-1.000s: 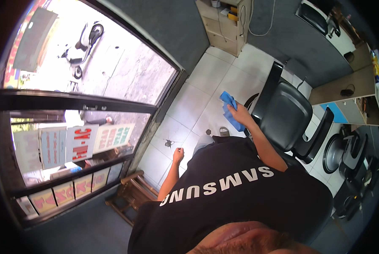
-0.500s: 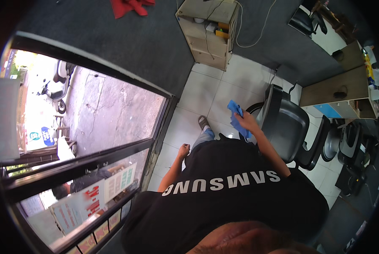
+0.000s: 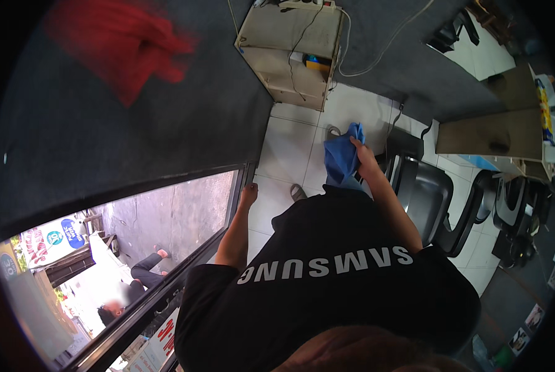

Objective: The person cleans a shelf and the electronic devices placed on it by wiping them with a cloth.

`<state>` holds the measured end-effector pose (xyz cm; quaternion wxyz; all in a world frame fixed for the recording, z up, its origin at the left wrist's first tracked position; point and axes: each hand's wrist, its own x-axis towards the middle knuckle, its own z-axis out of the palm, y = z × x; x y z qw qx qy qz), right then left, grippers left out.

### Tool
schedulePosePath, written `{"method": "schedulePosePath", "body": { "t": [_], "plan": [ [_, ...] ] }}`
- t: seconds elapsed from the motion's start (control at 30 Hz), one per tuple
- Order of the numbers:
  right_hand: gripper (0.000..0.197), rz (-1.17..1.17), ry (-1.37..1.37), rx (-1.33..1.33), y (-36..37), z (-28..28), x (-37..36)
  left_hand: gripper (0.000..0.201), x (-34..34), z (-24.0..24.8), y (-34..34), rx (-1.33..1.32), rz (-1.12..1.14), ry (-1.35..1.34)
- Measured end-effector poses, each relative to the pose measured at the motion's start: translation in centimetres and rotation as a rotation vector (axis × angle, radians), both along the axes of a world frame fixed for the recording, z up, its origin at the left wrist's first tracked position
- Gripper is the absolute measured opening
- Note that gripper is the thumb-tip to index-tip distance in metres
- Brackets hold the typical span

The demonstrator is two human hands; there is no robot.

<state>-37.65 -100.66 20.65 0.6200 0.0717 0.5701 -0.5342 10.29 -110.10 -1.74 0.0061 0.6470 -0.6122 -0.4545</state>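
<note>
In front of my body, on the right, a blue cloth (image 3: 340, 157) hangs in loose folds from my right hand (image 3: 367, 162), whose fingers pinch its upper part. The cloth is above the tiled floor, over one of my feet. Over on the left, my left hand (image 3: 250, 194) is held low with its fingers curled in, close to the dark window frame (image 3: 239, 199). Its palm side is hidden, so I cannot make out anything inside it.
A black salon chair (image 3: 423, 195) stands close by my right arm, with another behind it. Ahead is a worn cabinet (image 3: 283, 68) with trailing cords. A blurred red cloth (image 3: 128, 46) shows against the dark wall. Through the window, a person (image 3: 142, 279) is seen outside.
The blue cloth now hangs wider and lower from my right hand. My left hand has moved left and forward, toward the window frame. The view has shifted, bringing in more of the red cloth.
</note>
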Motion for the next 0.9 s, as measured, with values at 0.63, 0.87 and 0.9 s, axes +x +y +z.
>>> {"method": "schedulePosePath", "body": {
  "t": [0.63, 0.87, 0.9],
  "plan": [
    [0.04, 0.366, 1.641, -0.246, -35.1, 2.8, -18.5, 0.029, -35.2, 13.2, -21.3, -0.276, 0.128, 0.394],
    [0.057, 0.76, 2.035, -0.199, -35.9, -0.2, -15.8, 0.034, -40.0, 13.0, -30.3, -0.59, 0.01, 0.277],
    [0.057, 0.811, 1.99, -0.126, -35.6, 0.0, -16.3, 0.03, -39.8, 14.4, -30.8, -0.412, -0.081, 0.288]
  ]
}}
